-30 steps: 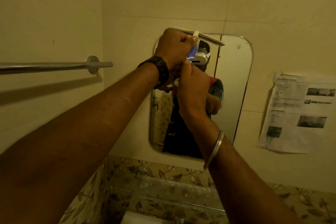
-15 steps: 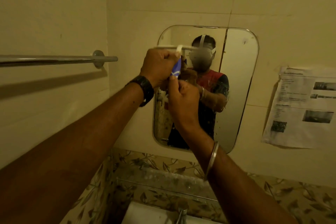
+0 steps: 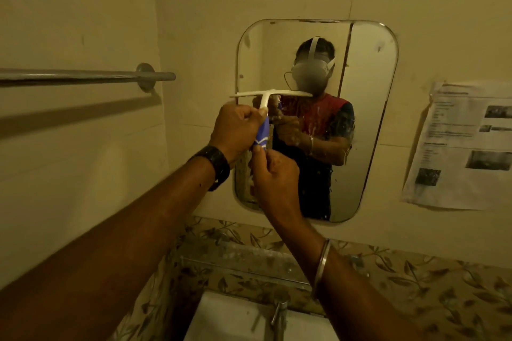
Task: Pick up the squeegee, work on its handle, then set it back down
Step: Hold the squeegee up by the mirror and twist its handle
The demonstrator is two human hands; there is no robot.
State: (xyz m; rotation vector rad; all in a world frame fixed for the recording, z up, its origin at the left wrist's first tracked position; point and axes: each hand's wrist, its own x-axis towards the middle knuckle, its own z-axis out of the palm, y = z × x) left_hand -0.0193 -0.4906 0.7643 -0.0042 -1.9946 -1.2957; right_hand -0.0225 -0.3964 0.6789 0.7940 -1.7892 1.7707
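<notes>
So the white plastic T-shaped squeegee (image 3: 270,95) is up in the air in front of the rounded wall mirror (image 3: 368,124), blade bar roughly level, stem pointing down into the hands. The left hand (image 3: 235,130) has its grip curled tight around the upper part of the blue handle (image 3: 262,134), right where the white stem meets it. The right hand (image 3: 273,171) sits just below, fingertips pressed together on the bottom end of that handle, thumb on top.

Looks to me like the handle-fiddling step is in full swing, probably twisting or seating the blue sleeve, though I can't tell which way it's meant to go.

If I were doing this: keep the left hand as the anchor and don't let the bar swing, since one end is close to the glass. Do the turning or pushing with the right only, in line with the stem, not sideways, because that thin white neck looks like it'd flex. Wet plastic gets slippery, so a fuller hold at the bottom beats a fingertip pinch.

There's a white sink (image 3: 235,321) with a metal tap (image 3: 278,313) directly underneath, so a drop lands there.
</notes>
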